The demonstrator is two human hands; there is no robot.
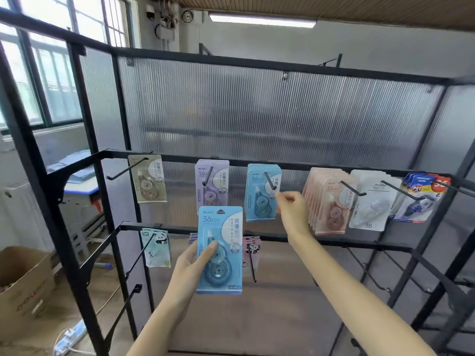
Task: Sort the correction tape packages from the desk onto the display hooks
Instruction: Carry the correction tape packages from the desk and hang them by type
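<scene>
Head view: I stand at the rack, both my arms raised toward its hooks.
Far left of my fingers: a beige pack [150, 179] hangs alone on the top rail, with green panda packs [156, 249] on the rail below it.
Left hand [191, 265]: my fingers curl round a blue pack [219, 250], thumb pressed on its front over the tape wheel.
Blue pack: it stands upright, long axis vertical, its hang hole at the top edge, above my thumb.
Above my left fingers: purple packs [212, 185] hang on their hook, just up and a little left of the pack I hold.
Behind the blue pack: pink panda packs [253, 249] show on the lower rail, partly hidden.
Blue stack [262, 192]: matching packs hang on a hook [270, 181], up and to the right of my left fingers, and just left of my right fingers.
Right hand [291, 205]: my fingertips are loosely bent at the right edge of the blue stack. I cannot tell whether they pinch it or only touch.
Turning relation: the hook tip points toward me, so I judge the hang hole must rise and shift right to meet it. My right hand is nearer the hook, while my left has the pack.
Right of my fingers: peach packs [330, 201], white packs [370, 201], then dark blue packs [420, 199], each on its own hook.
</scene>
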